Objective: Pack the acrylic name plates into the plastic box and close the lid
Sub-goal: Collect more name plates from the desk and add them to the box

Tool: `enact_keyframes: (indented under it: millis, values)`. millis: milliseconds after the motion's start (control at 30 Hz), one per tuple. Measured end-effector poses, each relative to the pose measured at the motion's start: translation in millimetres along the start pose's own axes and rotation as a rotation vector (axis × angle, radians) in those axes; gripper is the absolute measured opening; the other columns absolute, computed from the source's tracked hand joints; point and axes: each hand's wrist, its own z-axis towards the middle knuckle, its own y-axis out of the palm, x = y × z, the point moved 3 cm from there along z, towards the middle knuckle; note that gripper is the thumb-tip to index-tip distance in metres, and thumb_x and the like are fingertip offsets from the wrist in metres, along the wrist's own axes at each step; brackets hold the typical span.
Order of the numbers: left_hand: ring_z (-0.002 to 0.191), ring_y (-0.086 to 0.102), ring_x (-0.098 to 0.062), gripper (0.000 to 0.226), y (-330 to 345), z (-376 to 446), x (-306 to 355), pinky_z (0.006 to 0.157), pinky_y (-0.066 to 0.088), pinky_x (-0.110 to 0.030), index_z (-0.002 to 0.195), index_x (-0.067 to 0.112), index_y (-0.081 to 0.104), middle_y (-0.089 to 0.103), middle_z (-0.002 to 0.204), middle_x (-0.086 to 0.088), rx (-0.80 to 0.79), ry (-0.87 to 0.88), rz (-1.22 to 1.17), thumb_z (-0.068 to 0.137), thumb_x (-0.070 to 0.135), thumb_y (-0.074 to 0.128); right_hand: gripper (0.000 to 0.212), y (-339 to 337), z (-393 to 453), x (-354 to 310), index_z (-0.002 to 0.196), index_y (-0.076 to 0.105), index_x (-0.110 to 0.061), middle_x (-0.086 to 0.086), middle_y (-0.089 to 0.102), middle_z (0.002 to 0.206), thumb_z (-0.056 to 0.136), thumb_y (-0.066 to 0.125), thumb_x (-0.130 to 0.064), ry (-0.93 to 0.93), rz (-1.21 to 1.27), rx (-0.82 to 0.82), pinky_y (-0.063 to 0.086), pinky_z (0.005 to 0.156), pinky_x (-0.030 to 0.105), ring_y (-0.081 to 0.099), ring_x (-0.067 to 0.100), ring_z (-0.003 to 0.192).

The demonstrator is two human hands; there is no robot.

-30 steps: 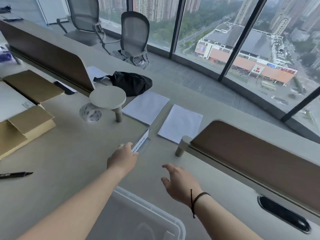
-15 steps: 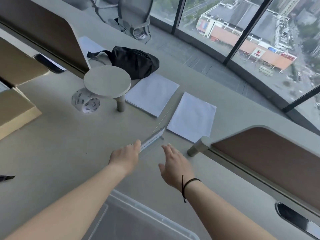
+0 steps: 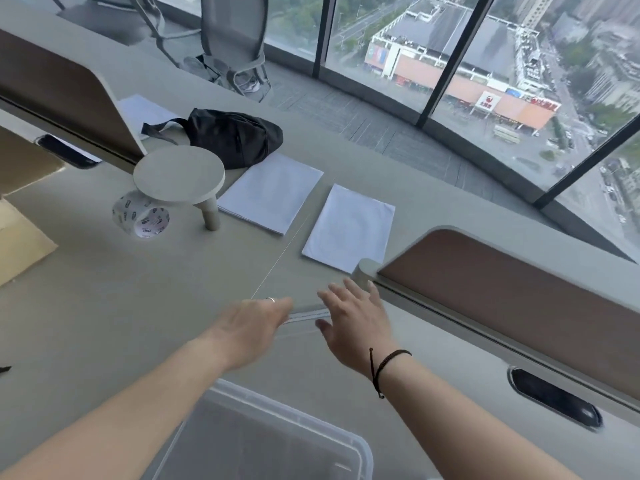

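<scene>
Both hands are reaching over the desk beyond the plastic box, which is sitting lidless at the near edge. The left hand is gripping one end of an acrylic name plate held edge-on, fingers curled around it. The right hand is hovering with fingers spread, its thumb just beside the plate's other end, holding nothing.

Soft daylight from the windows; edges bend, and the hands perhaps slightly motion-blurred
</scene>
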Motion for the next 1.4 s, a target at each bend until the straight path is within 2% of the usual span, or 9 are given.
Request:
enact_keyframes:
  millis: [67,167,267,367,467,867,967,1100,1400]
  values:
    - [0.062,0.044,-0.029,0.017,-14,-4,32,0.057,0.036,-0.039,0.083,0.024,0.033,0.051,0.074,0.002,0.018,0.112,0.035,0.099,0.023,0.039,0.025,-19,-23,9,0.108,0.059,-0.025,-0.003,0.068,0.108,0.094,0.048,-0.041,-0.035,-0.051,0.098,0.011,0.118,0.055,0.052,0.021,0.121]
    - [0.061,0.043,-0.029,0.022,-34,-11,77,0.056,0.037,-0.038,0.08,0.029,0.027,0.038,0.066,0.008,0.018,0.212,0.082,0.1,0.024,0.036,0.023,-48,-64,26,0.085,0.059,-0.022,-0.004,0.067,0.074,0.093,0.048,-0.04,-0.043,-0.125,0.205,0.021,0.117,0.054,0.064,0.021,0.086]
    - [0.062,0.047,-0.028,0.022,-51,-22,125,0.058,0.041,-0.04,0.079,0.027,0.029,0.038,0.064,0.008,0.002,0.276,0.125,0.1,0.025,0.035,0.026,-76,-109,43,0.088,0.059,-0.022,0.0,0.07,0.08,0.095,0.045,-0.043,-0.036,-0.044,0.216,0.045,0.085,0.036,0.066,0.027,0.079]
    - [0.067,0.056,-0.029,0.012,-59,-35,188,0.061,0.048,-0.044,0.089,0.031,0.037,0.056,0.074,0.005,-0.019,0.378,0.136,0.1,0.025,0.038,0.025,-100,-164,63,0.105,0.055,-0.026,0.002,0.071,0.089,0.097,0.04,-0.045,-0.03,0.023,0.217,0.045,0.06,0.034,0.064,0.032,0.079]
    - [0.075,0.061,-0.026,0.018,-55,-49,257,0.062,0.049,-0.041,0.113,0.039,0.044,0.066,0.089,0.003,-0.046,0.497,0.166,0.101,0.027,0.039,0.026,-115,-221,84,0.105,0.055,-0.027,0.002,0.07,0.088,0.099,0.036,-0.043,-0.002,0.028,0.195,0.042,0.057,0.035,0.063,0.032,0.076]
    - [0.069,0.048,-0.019,0.028,24,-86,462,0.059,0.038,-0.035,0.087,0.024,0.054,0.056,0.079,0.005,-0.167,0.674,0.31,0.096,0.049,0.046,0.038,-84,-443,189,0.072,0.039,-0.019,0.001,0.046,0.064,0.099,0.037,-0.045,0.348,0.244,0.144,0.039,0.058,0.04,0.045,0.034,0.064]
    - [0.083,0.062,-0.023,0.026,47,-97,479,0.07,0.048,-0.035,0.107,0.028,0.061,0.066,0.095,0.005,-0.074,0.649,0.117,0.094,0.049,0.051,0.039,-59,-484,205,0.065,0.035,-0.019,0.0,0.043,0.058,0.099,0.038,-0.04,0.478,0.369,0.153,0.036,0.057,0.04,0.047,0.032,0.064]
    - [0.115,0.058,-0.024,0.055,96,-113,478,0.092,0.048,-0.04,0.146,0.033,0.029,0.054,0.138,0.003,-0.155,0.446,0.076,0.096,0.047,0.047,0.04,-19,-527,223,0.062,0.033,-0.02,-0.001,0.04,0.053,0.099,0.04,-0.033,0.684,0.533,0.229,0.027,0.048,0.03,0.037,0.018,0.05]
    - [0.149,0.005,-0.022,0.083,210,-153,466,0.12,0.011,-0.047,0.152,0.038,-0.002,0.003,0.163,0.005,-0.501,0.345,0.313,0.085,0.077,0.03,0.031,58,-538,228,0.064,0.036,-0.019,0.0,0.05,0.07,0.093,0.035,-0.01,0.96,0.621,0.051,0.034,0.052,0.033,0.05,0.025,0.069]
